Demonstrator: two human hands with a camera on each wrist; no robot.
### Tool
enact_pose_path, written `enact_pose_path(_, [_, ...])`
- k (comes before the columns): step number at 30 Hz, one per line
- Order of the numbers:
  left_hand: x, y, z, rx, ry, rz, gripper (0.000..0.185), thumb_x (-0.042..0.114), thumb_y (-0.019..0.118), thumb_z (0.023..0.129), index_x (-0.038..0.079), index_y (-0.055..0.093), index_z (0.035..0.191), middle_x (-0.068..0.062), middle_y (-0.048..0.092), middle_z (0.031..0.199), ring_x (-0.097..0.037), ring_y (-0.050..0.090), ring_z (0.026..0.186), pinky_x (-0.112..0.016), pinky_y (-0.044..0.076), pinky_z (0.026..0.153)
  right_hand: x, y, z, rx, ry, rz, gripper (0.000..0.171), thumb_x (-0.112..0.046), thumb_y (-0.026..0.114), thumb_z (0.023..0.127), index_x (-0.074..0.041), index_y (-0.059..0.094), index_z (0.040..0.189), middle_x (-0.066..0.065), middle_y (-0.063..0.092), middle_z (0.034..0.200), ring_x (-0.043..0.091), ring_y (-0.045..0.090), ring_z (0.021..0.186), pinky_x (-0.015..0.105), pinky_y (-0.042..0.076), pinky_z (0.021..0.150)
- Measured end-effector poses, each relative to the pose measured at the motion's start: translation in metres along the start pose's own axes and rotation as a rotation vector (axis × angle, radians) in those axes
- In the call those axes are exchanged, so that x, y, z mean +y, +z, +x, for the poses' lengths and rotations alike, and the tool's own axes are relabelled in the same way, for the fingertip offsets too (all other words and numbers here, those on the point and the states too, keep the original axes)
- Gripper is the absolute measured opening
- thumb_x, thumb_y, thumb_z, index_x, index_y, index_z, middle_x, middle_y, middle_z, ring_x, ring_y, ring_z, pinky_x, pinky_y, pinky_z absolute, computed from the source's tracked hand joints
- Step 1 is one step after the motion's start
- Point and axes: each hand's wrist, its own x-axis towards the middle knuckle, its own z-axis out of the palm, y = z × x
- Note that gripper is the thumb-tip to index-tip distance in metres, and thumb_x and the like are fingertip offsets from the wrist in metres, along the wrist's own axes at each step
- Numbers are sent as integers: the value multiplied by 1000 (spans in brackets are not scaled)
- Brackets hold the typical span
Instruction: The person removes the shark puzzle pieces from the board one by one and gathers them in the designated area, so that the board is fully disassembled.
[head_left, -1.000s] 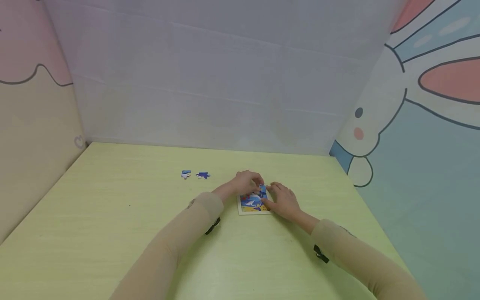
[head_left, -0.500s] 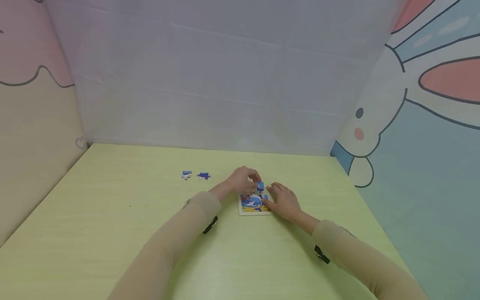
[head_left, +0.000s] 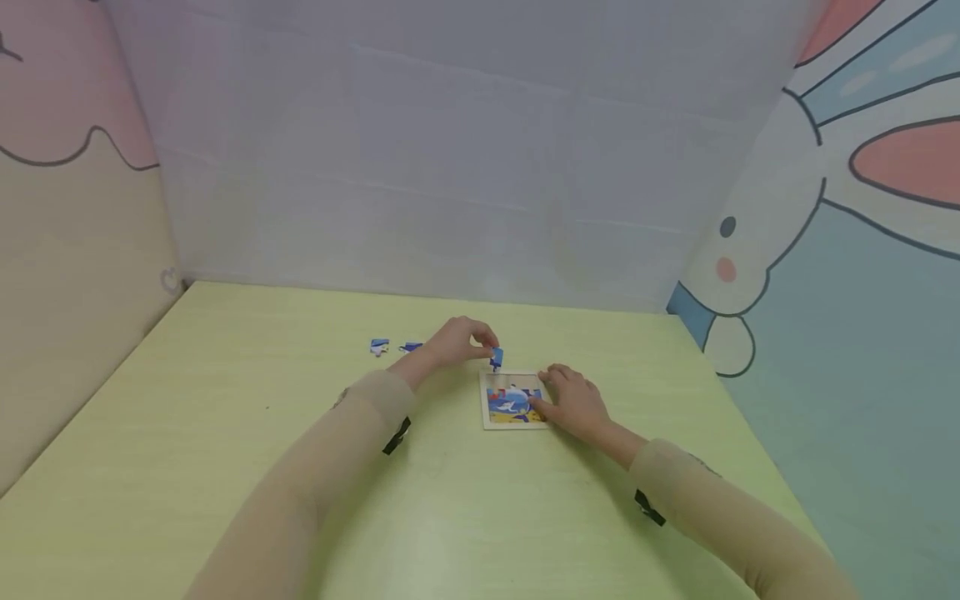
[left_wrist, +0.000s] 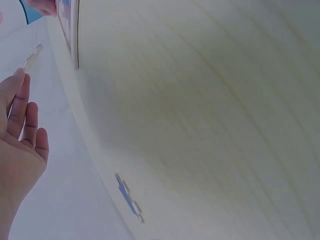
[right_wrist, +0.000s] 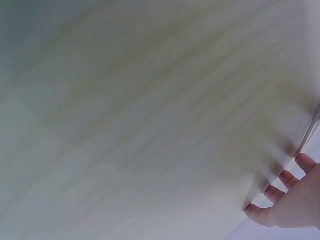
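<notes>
Puzzle board (head_left: pixel 512 427) toward the tabletop's (head_left: pixel 465 517) far edge is filled bar the top strip, one piece (head_left: pixel 497 357) pinched in the left hand (head_left: pixel 459 340), right hand (head_left: pixel 576 404) rested loosely on its side, two loose pieces (head_left: pixel 379 346) left unplaced.

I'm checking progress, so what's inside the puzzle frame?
Inside the puzzle frame, sea-picture pieces fill the nearer part; bare backing shows along the far edge. The right hand covers part of the right side, hiding what lies beneath.
</notes>
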Motion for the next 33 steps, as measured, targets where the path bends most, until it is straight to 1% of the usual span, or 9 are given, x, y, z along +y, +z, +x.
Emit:
enact_pose_path(3, [-9,-9,-3,15,-15,2,17,20,67,89,13,70,103,0,69,100,-16,61,97,-37,45,94,-1,-3,0,-3,-8,-8,60,-47,58,89,-5,52,132,17,46,139,38,41,129,59,33,100])
enact_pose_path(9, [-26,-24,-9,54,-81,-10,17,17,66,89,10,69,103,-3,69,101,-19,60,98,-38,46,91,0,-5,-1,8,-37,-37,59,-47,59,88,-7,53,131,17,47,138,38,45,125,59,37,96])
enact_pose_path(14, [-41,-26,-14,84,-125,-10,17,14,66,88,7,69,104,-6,69,102,-22,60,99,-38,45,91,1,-2,-1,7,-42,-55,60,-49,58,89,-8,53,132,16,47,138,38,46,124,59,38,95])
enact_pose_path(17, [-49,-26,-17,81,-156,-22,17,13,66,88,6,69,104,-7,69,102,-23,60,100,-38,44,93,1,-2,-1,12,-44,-51,59,-48,58,89,-7,53,132,16,48,137,38,46,124,59,38,95])
enact_pose_path(20, [-54,-26,-19,77,-183,-11,16,13,66,88,6,68,103,-7,69,102,-24,60,101,-40,42,95,0,-2,-2,30,-61,-40,59,-48,57,89,-6,53,130,18,48,136,40,47,122,60,38,94])
enact_pose_path(25, [-62,-27,-22,90,-203,86,14,14,67,87,9,68,99,-6,68,102,-25,58,101,-44,37,98,-1,0,-3,58,-92,-45,62,-53,55,89,-4,54,128,19,50,133,40,48,120,60,40,91])
enact_pose_path(29, [-68,-26,-23,84,-201,139,11,18,68,87,12,69,97,-4,68,101,-24,57,101,-46,34,98,-1,0,-2,37,-77,-36,60,-47,58,89,-4,53,130,19,48,136,40,46,122,61,38,93])
enact_pose_path(33, [-71,-26,-24,72,-197,174,9,19,68,87,15,69,95,-2,69,101,-24,55,101,-48,31,100,-1,1,0,22,-63,-54,59,-46,59,89,-6,53,131,17,47,137,39,46,123,60,39,94])
